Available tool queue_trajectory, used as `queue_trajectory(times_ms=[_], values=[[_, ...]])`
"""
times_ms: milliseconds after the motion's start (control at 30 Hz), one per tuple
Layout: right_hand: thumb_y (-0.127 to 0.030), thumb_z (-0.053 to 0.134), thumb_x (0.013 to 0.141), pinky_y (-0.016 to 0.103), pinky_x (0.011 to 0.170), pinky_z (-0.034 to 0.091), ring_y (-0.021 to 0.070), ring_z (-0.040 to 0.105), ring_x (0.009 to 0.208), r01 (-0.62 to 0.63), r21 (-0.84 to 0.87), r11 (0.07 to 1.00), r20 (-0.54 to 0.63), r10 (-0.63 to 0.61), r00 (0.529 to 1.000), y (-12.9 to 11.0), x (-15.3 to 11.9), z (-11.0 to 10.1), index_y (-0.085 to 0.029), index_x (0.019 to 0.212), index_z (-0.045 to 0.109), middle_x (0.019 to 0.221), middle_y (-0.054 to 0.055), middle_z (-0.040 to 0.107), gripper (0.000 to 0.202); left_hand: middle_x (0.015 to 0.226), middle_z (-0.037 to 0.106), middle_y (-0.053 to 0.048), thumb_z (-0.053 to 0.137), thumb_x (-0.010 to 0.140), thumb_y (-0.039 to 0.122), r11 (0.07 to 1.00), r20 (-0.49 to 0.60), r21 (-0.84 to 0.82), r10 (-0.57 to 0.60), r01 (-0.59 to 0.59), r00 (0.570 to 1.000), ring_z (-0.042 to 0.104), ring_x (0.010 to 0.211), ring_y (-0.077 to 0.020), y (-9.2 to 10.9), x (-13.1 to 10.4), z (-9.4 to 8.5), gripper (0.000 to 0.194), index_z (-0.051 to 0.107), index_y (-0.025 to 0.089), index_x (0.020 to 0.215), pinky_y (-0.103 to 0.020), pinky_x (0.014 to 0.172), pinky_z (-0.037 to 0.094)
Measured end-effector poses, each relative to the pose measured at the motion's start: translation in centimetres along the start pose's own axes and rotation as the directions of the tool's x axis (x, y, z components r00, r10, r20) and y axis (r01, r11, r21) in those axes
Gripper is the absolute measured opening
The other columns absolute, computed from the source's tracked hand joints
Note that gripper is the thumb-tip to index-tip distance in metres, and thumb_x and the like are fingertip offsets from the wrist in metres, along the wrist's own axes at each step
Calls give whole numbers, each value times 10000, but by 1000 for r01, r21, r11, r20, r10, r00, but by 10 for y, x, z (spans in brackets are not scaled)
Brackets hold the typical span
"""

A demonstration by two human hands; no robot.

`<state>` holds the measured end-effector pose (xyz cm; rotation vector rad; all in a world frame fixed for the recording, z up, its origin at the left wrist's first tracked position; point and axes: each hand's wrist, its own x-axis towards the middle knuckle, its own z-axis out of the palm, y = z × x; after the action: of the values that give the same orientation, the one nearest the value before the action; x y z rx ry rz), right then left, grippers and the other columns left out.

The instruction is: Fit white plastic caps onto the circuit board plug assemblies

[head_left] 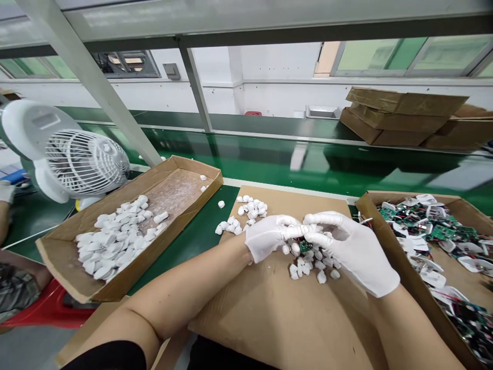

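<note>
My left hand [272, 236] and my right hand [352, 249], both in white gloves, meet over a cardboard sheet [292, 318]. Between their fingertips is a small green circuit board [306, 246], partly hidden by the fingers. The fingers of both hands are closed around it. Just below the hands lies a cluster of small white pieces [308, 264]. Another group of white pieces [252, 208] sits at the sheet's upper left corner.
An open box of white pieces [192, 210] stands at left, beside a white fan [82, 159]. At right, another box [375, 226] holds circuit boards and white parts. Folded cartons [404, 118] lie behind. A person's arm shows at the far left edge.
</note>
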<state>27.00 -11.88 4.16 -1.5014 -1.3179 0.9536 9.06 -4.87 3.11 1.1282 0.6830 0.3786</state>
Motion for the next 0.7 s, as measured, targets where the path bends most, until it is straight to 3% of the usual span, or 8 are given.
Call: queue_trajectory(times_ms=[133,300,400,567,700], values=[[-403,742,773,377,569,620,284,701,864,39,-39,998,41,-37,998,2,1,-3,-332,1018,755,1114,37,706,256,646,538,8,775,710,475,1000,69,-4,-25,25,997,503,586,-90,-1,3,-5,365,591,160,690,-212,503,345],[-381,745,760,420,656,627,316,678,958,113,-112,987,3,-114,994,-1,2,-3,-340,979,767,1078,51,694,224,674,528,14,797,680,466,998,24,-31,-58,59,998,515,597,-94,-3,3,-6,380,571,161,693,-211,490,330],[-372,750,753,436,690,621,321,672,974,119,-80,990,16,-118,993,0,4,-6,-345,1001,759,1057,45,697,250,691,545,6,795,684,468,999,14,-15,-48,48,999,537,611,-101,-3,2,-5,372,590,159,711,-216,497,333],[-355,771,732,395,693,610,286,688,911,95,-65,993,58,-91,994,1,7,-9,-315,1060,742,1016,36,718,332,731,586,-11,788,673,504,987,45,-130,-89,94,995,564,618,-114,-2,3,-3,400,603,157,752,-220,490,366],[-367,780,727,403,690,610,300,682,941,95,-49,994,89,-90,992,2,7,-8,-331,1059,746,1033,36,716,335,770,615,-19,733,699,579,996,3,39,-84,84,996,584,640,-123,1,1,0,443,630,156,783,-225,504,379]])
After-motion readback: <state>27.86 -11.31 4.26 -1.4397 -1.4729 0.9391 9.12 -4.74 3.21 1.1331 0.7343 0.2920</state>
